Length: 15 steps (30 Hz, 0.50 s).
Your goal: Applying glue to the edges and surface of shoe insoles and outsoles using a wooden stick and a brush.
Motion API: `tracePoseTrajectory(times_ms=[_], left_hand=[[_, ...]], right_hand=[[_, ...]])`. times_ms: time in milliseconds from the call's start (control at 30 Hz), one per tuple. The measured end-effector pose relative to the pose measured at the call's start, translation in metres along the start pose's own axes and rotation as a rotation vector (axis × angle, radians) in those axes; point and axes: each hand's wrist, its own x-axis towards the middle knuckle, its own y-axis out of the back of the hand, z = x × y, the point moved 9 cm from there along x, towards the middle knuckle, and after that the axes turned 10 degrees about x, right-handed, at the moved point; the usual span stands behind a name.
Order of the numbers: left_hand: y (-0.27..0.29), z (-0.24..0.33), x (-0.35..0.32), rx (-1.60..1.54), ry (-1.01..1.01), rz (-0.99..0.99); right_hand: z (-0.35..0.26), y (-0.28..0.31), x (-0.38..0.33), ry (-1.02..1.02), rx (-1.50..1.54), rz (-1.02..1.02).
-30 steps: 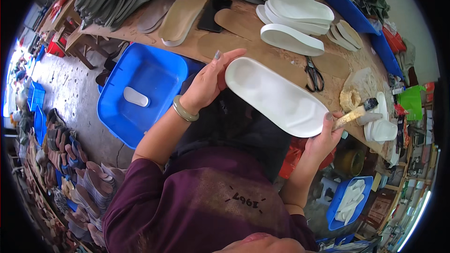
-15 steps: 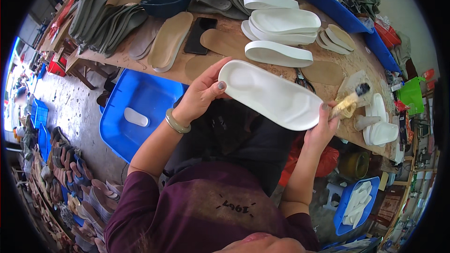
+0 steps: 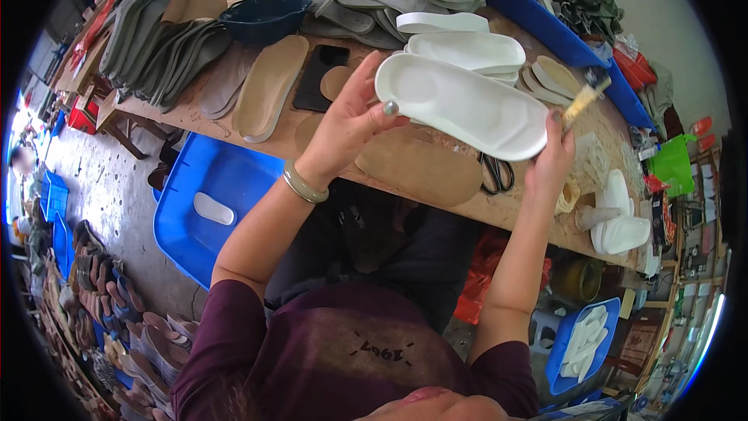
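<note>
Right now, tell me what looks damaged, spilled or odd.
Nothing plainly looks spilled or broken. One mild oddity: the brush in the right hand looks caked with yellowish residue, unlike the clean-looking white sole in the same grip.

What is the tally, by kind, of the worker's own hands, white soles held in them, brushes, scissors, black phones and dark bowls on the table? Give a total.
Hands: 2 (left hand, right hand)
Held white sole: 1
Brush: 1
Scissors: 1
Black phone: 1
Dark bowl: 1
Total: 7
</note>
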Motion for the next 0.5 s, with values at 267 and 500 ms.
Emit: tracePoseTrajectory(times_ms=[267,500], left_hand=[[-0.035,-0.022,-0.004,-0.353,-0.144,0.169],[-0.058,-0.056,-0.036,-0.516,0.268,0.098]], right_hand=[[0.047,0.024,-0.121,-0.320,0.218,0.228],[0.018,0.059,-0.156,-0.253,-0.033,-0.024]])
